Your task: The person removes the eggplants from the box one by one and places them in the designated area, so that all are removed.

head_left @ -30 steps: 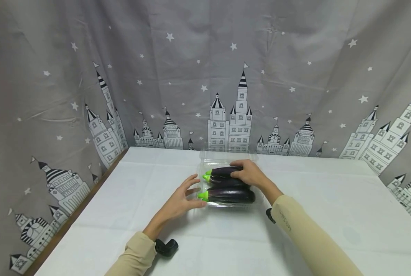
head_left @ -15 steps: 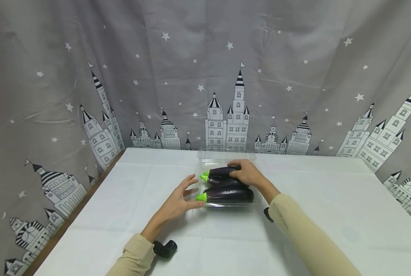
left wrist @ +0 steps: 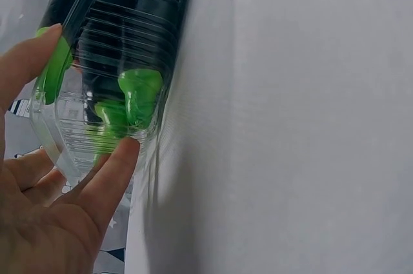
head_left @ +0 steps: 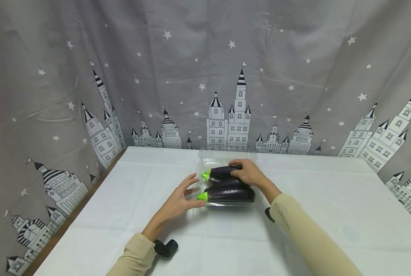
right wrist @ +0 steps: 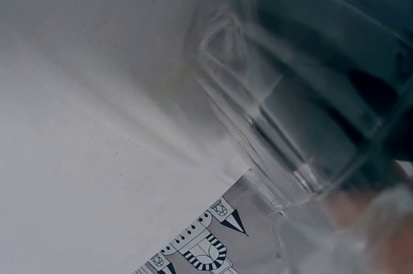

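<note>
Several dark purple eggplants with bright green stem ends lie in a clear plastic clamshell box in the head view. My right hand reaches in from the right and grips the rearmost eggplant, thumb on its near side. At the box's left end, my left hand spreads its fingers. In the left wrist view, its fingertips touch the ribbed end wall, and its thumb lies by a green stem end. The right wrist view is blurred; the box's corner hides most of the right hand.
The box's clear lid stands folded back at the table's far edge. A white cloth covers the table. Behind hangs a grey curtain printed with castles and stars. Black wrist cameras are strapped under the sleeves.
The eggplants under my right hand have shifted slightly, with a middle one showing more. My hands hold nearly the same places; the head view has swayed a little.
</note>
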The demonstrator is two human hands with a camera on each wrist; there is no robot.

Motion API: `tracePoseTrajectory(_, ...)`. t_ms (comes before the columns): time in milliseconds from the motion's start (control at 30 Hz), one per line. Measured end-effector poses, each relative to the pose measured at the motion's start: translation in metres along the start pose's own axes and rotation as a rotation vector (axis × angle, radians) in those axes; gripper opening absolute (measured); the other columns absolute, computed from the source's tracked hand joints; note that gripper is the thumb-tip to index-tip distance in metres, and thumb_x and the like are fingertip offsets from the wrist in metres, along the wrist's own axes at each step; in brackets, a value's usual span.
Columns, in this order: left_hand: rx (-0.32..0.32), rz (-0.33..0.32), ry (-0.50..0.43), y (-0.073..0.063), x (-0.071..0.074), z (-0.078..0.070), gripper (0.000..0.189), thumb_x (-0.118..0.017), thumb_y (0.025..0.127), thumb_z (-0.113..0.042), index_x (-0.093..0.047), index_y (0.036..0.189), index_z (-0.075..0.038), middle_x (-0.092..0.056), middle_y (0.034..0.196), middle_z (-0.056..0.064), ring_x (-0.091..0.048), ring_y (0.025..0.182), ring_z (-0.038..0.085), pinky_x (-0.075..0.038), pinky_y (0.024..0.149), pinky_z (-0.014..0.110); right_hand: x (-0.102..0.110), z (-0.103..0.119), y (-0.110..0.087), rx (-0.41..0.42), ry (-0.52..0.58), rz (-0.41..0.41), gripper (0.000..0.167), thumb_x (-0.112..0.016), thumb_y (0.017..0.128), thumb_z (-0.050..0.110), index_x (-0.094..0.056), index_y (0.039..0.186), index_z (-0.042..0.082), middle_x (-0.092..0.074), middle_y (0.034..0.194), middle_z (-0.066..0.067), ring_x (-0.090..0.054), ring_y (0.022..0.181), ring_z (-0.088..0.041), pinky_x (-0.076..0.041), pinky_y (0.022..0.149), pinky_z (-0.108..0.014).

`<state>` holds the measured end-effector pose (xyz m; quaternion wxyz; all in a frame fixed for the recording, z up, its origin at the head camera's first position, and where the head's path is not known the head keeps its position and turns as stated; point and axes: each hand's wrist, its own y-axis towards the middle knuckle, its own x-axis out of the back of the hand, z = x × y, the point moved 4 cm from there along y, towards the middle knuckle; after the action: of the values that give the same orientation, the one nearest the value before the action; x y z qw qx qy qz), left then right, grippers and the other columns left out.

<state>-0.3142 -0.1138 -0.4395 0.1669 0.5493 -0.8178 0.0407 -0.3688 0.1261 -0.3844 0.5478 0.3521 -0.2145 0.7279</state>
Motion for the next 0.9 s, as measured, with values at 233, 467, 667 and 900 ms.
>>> tracePoseTrajectory(233,-0.001,0.000,-0.004,-0.002,-0.001,-0.002,0.094,-0.082,0.081,-0.019,-0.026,0.154,0.000,-0.018,0.161,0.015,-0.042,0.134,0.041,-0.044,0.102,0.050,-0.001,0.001,-0.001,-0.005,-0.028,-0.023,0.038,-0.064,0.091,0.010,-0.064,0.128,0.001,-0.059,0.132,-0.019,-0.052,0.125,-0.037,-0.036,0.107,-0.053)
tracePoseTrajectory(467,-0.006,-0.007,-0.013,-0.002,0.000,-0.002,0.095,-0.082,0.081,-0.015,-0.025,0.155,-0.002,-0.022,0.160,0.016,-0.042,0.134,0.041,-0.043,0.102,0.051,0.002,0.002,-0.001,0.035,-0.057,-0.084,0.037,-0.068,0.089,0.009,-0.066,0.124,0.001,-0.063,0.127,-0.017,-0.057,0.118,-0.036,-0.040,0.103,-0.053)
tracePoseTrajectory(667,-0.004,-0.003,-0.019,-0.002,0.000,-0.001,0.093,-0.081,0.082,-0.012,-0.025,0.155,-0.003,-0.021,0.160,0.016,-0.041,0.135,0.041,-0.043,0.102,0.052,0.008,0.002,-0.003,0.036,-0.044,-0.104,0.036,-0.069,0.090,0.011,-0.066,0.125,0.003,-0.063,0.128,-0.016,-0.057,0.119,-0.034,-0.042,0.102,-0.052)
tracePoseTrajectory(900,-0.002,0.000,-0.025,-0.002,0.000,0.000,0.092,-0.081,0.082,-0.013,-0.025,0.155,-0.004,-0.019,0.161,0.014,-0.040,0.136,0.041,-0.044,0.101,0.051,0.021,0.006,-0.007,0.077,-0.018,-0.119,0.036,-0.069,0.090,0.010,-0.067,0.125,0.003,-0.064,0.126,-0.017,-0.060,0.113,-0.034,-0.046,0.097,-0.051)
